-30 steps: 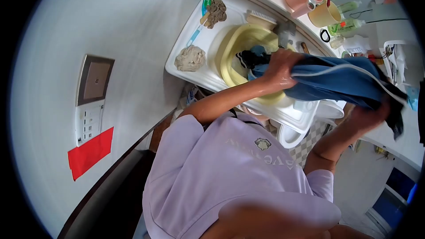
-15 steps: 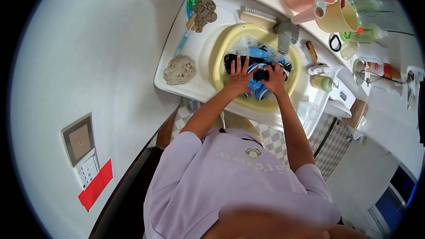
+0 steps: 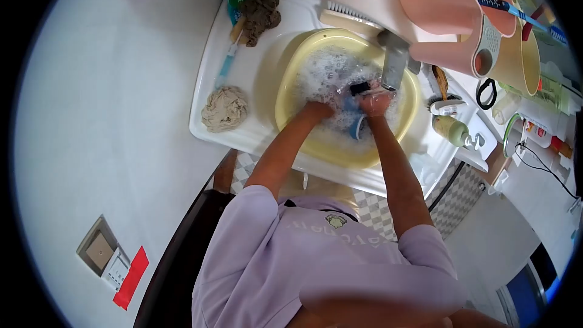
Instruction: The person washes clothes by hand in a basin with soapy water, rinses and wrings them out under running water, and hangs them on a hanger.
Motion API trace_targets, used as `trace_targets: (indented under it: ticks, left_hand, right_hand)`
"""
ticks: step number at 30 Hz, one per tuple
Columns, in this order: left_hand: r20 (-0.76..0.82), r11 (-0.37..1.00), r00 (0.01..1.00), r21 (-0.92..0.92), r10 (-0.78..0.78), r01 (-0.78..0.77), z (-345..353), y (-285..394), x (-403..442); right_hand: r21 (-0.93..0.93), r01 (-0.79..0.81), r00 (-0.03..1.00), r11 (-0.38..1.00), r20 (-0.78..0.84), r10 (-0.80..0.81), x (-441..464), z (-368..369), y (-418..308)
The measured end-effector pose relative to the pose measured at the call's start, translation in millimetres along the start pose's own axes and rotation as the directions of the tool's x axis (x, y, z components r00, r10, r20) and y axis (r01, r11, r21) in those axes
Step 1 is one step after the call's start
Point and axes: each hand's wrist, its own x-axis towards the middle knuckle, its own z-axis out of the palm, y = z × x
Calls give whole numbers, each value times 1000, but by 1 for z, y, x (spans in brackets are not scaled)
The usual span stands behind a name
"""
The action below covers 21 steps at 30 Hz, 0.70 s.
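Note:
A yellow basin [image 3: 284,109] of sudsy water stands in the white sink. Most of a blue and black garment [image 3: 357,125] lies under the foam, with a black piece and some blue showing above it. My left hand [image 3: 319,110] is in the water up to the wrist at the left side of the basin, and its fingers are hidden by suds. Beside the black piece, my right hand [image 3: 376,104] is closed on the garment near the grey faucet [image 3: 395,64], partly wet with foam.
On the sink [image 3: 203,100] lie a beige cloth bundle [image 3: 224,109], a brown cloth [image 3: 260,14], a light-blue-handled brush [image 3: 226,67] and a green tube [image 3: 235,0]. A scrub brush [image 3: 349,20] rests behind the basin. At right are a pump bottle [image 3: 450,130] and pink cup [image 3: 440,0].
Both hands have gone from pressing on top of the garment down into the water. Most of the garment has sunk under the foam. The view has shifted closer to the shelf.

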Motion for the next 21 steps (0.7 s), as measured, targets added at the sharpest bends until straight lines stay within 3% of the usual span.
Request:
trace_targets:
  ticks: [3,4,6,8,9,12,13,15,16,17,19,20,21]
  left_hand:
    - [-63,994,996,87,68,-62,-45,22,-51]
    - [-98,999,994,-7,50,-51,-55,32,-68]
    - [-177,981,984,-190,7,-41,-70,50,-94]
    - [-422,995,902,-4,88,-98,-55,53,-101]
    - [-526,990,839,93,141,-108,-46,53,-105]
    - [-718,969,656,115,233,-218,-29,55,-125]
    - [-671,985,729,13,135,-171,-27,60,-134]
    - [-720,925,681,-339,-136,-174,-17,71,-150]
    - [-704,845,656,-500,-270,-188,-12,77,-156]
    - [-605,777,656,-628,-452,-44,-15,86,-166]
    - [-405,488,712,-867,-574,-100,-1,85,-145]
    - [-296,315,742,-941,-601,-121,0,84,-137]
    - [-50,-37,846,-996,-530,-82,-36,113,-193]
  right_hand:
    - [119,-29,999,992,-19,32,3,44,23]
    - [184,-58,998,981,-18,62,2,50,27]
    - [270,95,994,958,-81,-76,7,-3,5]
    - [257,150,989,955,-43,-144,2,-30,2]
    - [385,139,990,912,-79,-117,0,-64,-9]
    - [646,-129,987,753,12,158,-24,-94,-1]
    - [718,-193,975,669,62,216,-31,-112,-4]
    - [826,-316,933,467,182,309,-43,-161,-11]
    - [877,-334,928,347,242,282,-47,-192,-19]
    - [893,-323,922,315,222,317,-50,-222,-32]
    - [914,-282,930,291,186,318,-58,-271,-48]
    - [921,-250,946,297,167,278,-59,-291,-53]
    - [944,-203,955,261,131,267,-63,-318,-70]
